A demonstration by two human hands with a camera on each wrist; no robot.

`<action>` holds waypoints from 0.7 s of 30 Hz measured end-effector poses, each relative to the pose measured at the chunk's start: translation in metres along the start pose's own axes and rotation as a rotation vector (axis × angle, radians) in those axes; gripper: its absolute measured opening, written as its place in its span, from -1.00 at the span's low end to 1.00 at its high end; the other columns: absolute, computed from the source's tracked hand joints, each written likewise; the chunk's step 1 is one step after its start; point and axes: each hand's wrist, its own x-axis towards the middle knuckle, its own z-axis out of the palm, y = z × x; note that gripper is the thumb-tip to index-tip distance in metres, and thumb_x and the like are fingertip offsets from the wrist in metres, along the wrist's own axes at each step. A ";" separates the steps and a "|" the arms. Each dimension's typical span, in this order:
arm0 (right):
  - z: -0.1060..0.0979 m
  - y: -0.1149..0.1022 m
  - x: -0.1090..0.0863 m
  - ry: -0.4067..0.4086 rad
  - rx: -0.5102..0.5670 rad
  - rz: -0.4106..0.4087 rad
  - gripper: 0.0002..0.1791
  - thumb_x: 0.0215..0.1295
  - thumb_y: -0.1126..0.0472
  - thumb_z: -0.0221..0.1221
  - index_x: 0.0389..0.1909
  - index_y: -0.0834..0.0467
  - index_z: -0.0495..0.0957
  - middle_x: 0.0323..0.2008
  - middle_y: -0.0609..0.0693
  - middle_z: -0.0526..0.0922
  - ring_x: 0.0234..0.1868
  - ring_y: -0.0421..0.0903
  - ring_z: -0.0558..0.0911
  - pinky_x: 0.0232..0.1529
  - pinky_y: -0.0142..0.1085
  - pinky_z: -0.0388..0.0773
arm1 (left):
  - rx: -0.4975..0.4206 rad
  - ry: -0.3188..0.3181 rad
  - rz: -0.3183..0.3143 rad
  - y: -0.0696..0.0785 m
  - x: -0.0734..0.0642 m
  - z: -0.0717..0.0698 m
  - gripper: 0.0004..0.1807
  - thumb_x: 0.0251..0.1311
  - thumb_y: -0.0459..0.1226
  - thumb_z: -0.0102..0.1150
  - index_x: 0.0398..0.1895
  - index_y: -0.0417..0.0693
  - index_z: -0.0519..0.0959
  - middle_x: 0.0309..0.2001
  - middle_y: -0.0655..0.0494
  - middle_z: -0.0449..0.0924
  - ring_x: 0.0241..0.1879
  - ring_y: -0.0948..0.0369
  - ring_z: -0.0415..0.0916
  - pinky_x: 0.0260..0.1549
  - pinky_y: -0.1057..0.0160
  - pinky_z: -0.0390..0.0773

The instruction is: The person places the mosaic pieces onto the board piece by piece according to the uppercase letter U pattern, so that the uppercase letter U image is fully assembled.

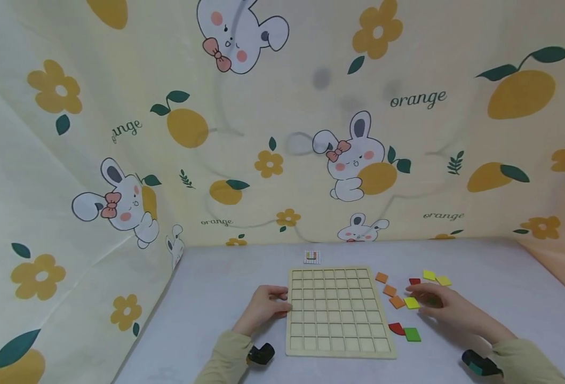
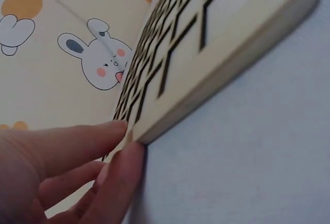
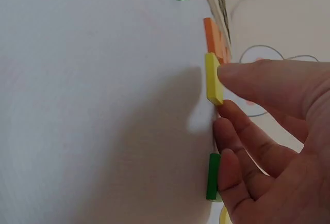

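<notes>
A pale wooden grid board (image 1: 287, 341) with raised ridges lies on the table. My left hand (image 1: 264, 306) touches its left edge with fairly straight thumb and fingers; in the left wrist view the fingertips (image 2: 133, 154) rest at the rim. My right hand (image 1: 447, 309) reaches over the scattered pieces, fingers spread and loosely bent, holding nothing. Its thumb overlaps a yellow tile (image 3: 212, 79) in the right wrist view. Beside the lower fingers stands a green piece (image 3: 212, 177), mostly hidden under the hand from above. A red piece (image 1: 414, 281) lies by the index fingertip.
Orange tiles (image 1: 390, 290) lie along the board's right edge. Nearer me are a red quarter-round piece (image 1: 396, 328) and a green tile (image 1: 412, 334). Two more yellow tiles (image 1: 429, 274) lie behind my right hand. A small pattern card (image 1: 312, 257) sits behind the board, before a printed curtain.
</notes>
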 end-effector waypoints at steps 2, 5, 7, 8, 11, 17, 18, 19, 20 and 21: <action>0.001 0.000 0.001 0.009 -0.031 -0.013 -0.48 0.11 0.24 0.35 0.14 0.14 0.50 0.02 0.02 0.56 -0.05 -0.01 0.47 -0.12 -0.32 0.52 | 0.004 0.009 0.001 -0.001 0.000 0.001 -0.46 -0.07 -0.56 0.34 0.08 -0.42 0.49 -0.23 -0.09 0.53 -0.39 0.20 0.59 -0.40 0.24 0.67; 0.004 -0.001 0.004 0.015 -0.065 -0.044 -0.52 0.11 0.29 0.34 0.10 0.15 0.52 0.00 0.01 0.55 -0.09 -0.03 0.44 -0.14 -0.34 0.52 | 0.017 0.020 0.001 -0.003 0.001 0.002 -0.47 -0.08 -0.57 0.35 0.07 -0.41 0.51 -0.25 -0.07 0.53 -0.42 0.21 0.58 -0.42 0.25 0.67; 0.005 -0.002 0.005 0.020 -0.087 -0.060 -0.56 0.11 0.33 0.33 0.06 0.15 0.54 -0.01 0.02 0.55 -0.10 -0.03 0.44 -0.14 -0.35 0.53 | 0.023 0.023 0.005 -0.004 0.001 0.002 -0.47 -0.09 -0.57 0.35 0.06 -0.40 0.52 -0.26 -0.06 0.53 -0.44 0.23 0.57 -0.44 0.25 0.67; 0.006 -0.002 0.006 0.025 -0.095 -0.060 -0.58 0.10 0.34 0.32 0.04 0.14 0.56 -0.01 0.02 0.54 -0.10 -0.03 0.44 -0.14 -0.34 0.54 | 0.025 0.023 0.008 -0.004 0.001 0.002 -0.48 -0.09 -0.58 0.35 0.05 -0.40 0.52 -0.26 -0.07 0.53 -0.46 0.23 0.57 -0.45 0.26 0.67; 0.008 -0.003 0.008 0.037 -0.134 -0.064 -0.63 0.11 0.37 0.31 -0.02 0.11 0.59 -0.01 0.05 0.52 -0.09 -0.03 0.46 -0.12 -0.28 0.57 | 0.034 0.027 0.018 -0.003 0.001 0.003 -0.48 -0.10 -0.58 0.35 0.05 -0.39 0.53 -0.26 -0.07 0.53 -0.49 0.26 0.55 -0.46 0.27 0.66; 0.009 -0.003 0.012 0.043 -0.204 -0.071 -0.67 0.13 0.33 0.31 -0.06 0.12 0.59 -0.07 0.03 0.51 -0.14 -0.05 0.46 -0.14 -0.22 0.58 | 0.040 0.029 0.027 -0.003 -0.001 0.004 -0.47 -0.08 -0.58 0.34 0.07 -0.39 0.51 -0.25 -0.07 0.51 -0.52 0.27 0.52 -0.48 0.28 0.65; 0.009 -0.003 0.013 0.039 -0.210 -0.065 -0.67 0.12 0.32 0.32 -0.06 0.12 0.59 -0.09 0.00 0.52 -0.16 -0.06 0.45 -0.17 -0.26 0.57 | 0.044 0.031 0.026 -0.002 -0.001 0.004 -0.47 -0.07 -0.58 0.33 0.08 -0.39 0.51 -0.25 -0.06 0.51 -0.52 0.28 0.51 -0.48 0.28 0.65; 0.008 -0.003 0.013 0.033 -0.214 -0.063 -0.67 0.12 0.31 0.33 -0.06 0.12 0.58 -0.13 -0.03 0.52 -0.18 -0.07 0.44 -0.21 -0.30 0.56 | 0.050 0.033 0.024 -0.002 -0.001 0.004 -0.47 -0.07 -0.57 0.33 0.08 -0.38 0.51 -0.26 -0.06 0.51 -0.52 0.28 0.51 -0.49 0.28 0.65; 0.008 -0.004 0.014 0.025 -0.219 -0.063 -0.67 0.12 0.30 0.33 -0.06 0.12 0.58 -0.17 -0.05 0.52 -0.21 -0.09 0.44 -0.25 -0.34 0.54 | 0.056 0.035 0.023 -0.002 -0.001 0.004 -0.47 -0.07 -0.57 0.33 0.08 -0.38 0.51 -0.26 -0.05 0.51 -0.53 0.28 0.51 -0.50 0.29 0.64; 0.007 -0.004 0.015 0.017 -0.222 -0.067 -0.67 0.12 0.28 0.33 -0.06 0.13 0.58 -0.21 -0.07 0.51 -0.24 -0.09 0.43 -0.30 -0.37 0.52 | 0.063 0.036 0.024 -0.002 -0.001 0.005 -0.47 -0.06 -0.57 0.33 0.08 -0.38 0.51 -0.26 -0.05 0.51 -0.53 0.28 0.50 -0.50 0.30 0.64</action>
